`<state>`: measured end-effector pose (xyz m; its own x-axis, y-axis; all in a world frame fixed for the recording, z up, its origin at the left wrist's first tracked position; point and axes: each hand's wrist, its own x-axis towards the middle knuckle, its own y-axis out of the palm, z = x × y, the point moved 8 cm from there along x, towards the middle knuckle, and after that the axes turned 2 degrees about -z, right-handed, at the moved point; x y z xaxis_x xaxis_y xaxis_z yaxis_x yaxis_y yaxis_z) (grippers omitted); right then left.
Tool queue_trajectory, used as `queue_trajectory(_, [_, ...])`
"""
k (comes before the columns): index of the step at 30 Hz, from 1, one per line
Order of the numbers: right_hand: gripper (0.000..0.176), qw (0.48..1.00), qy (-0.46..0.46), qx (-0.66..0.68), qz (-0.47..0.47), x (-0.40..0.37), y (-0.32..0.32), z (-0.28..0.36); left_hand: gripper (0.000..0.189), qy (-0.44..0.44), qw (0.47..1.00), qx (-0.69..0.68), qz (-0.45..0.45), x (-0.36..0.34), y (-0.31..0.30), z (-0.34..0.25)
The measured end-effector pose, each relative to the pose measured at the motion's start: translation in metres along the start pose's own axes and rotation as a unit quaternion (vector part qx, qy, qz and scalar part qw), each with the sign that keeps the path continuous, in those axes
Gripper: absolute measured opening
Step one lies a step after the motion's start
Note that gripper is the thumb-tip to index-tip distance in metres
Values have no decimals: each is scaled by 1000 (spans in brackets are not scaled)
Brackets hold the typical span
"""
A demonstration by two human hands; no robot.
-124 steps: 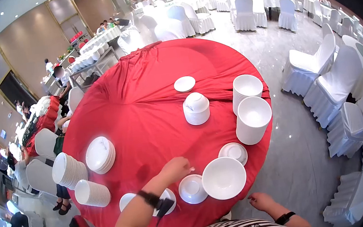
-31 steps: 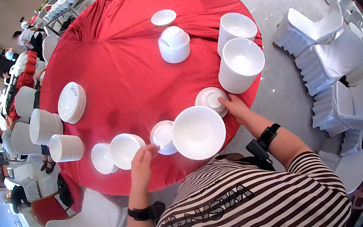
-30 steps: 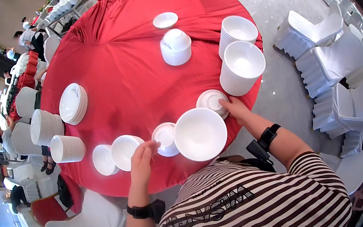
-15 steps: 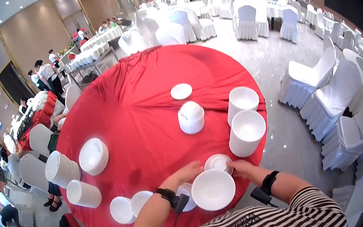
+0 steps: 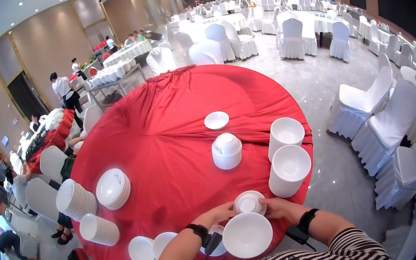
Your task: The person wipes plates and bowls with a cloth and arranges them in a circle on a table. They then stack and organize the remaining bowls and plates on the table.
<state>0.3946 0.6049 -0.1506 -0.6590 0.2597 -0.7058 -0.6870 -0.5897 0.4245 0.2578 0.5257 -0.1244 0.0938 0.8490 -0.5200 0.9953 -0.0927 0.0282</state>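
Note:
On the red-covered round table [image 5: 169, 156], my left hand [image 5: 225, 211] and my right hand [image 5: 273, 207] grip opposite sides of a small upturned white bowl [image 5: 249, 202]. A large white bowl [image 5: 248, 236] stands just below it, nearest my body. Two tall stacks of deep white bowls [image 5: 289, 164] are to the right of my hands. Beyond my hands are a stack of small bowls [image 5: 227, 153] with an upturned one on top and a shallow white dish [image 5: 216, 120]. My fingertips are partly hidden by the bowl.
Stacked plates [image 5: 113, 188] and two more stacks [image 5: 99, 230] stand at the table's left. White bowls [image 5: 142, 251] sit near the front edge, partly behind my left forearm. White-covered chairs [image 5: 360, 98] line the right. Several people are at the far left.
The view has tilted up, so the table appears lower. My hands have come closer together around the small bowl.

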Motion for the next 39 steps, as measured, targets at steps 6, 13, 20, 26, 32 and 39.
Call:
queue_trajectory(6, [40, 980, -74, 96, 158, 21, 12, 4, 49, 2, 997, -71, -10, -13, -5, 4])
queue_trajectory(13, [37, 927, -231, -239, 172, 7, 71, 48, 61, -116, 947, -286, -85, -58, -8, -11])
queue_trajectory(20, [15, 343, -533, -754, 171, -70, 158, 74, 59, 38, 856, -515, -28, -73, -18, -23])
queue_trajectory(26, [27, 265, -633, -715, 133, -96, 178, 84, 53, 128, 868, -439, -196, -74, -53, -4])
queue_trajectory(32, [48, 409, -687, -598, 52, -131, 185, 123, 52, 191, 762, -523, -332, -150, -62, -23])
queue_trajectory(39, [34, 555, -656, -513, 4, -149, 136, 128, 41, 241, 641, -534, -497, -306, -84, 8])
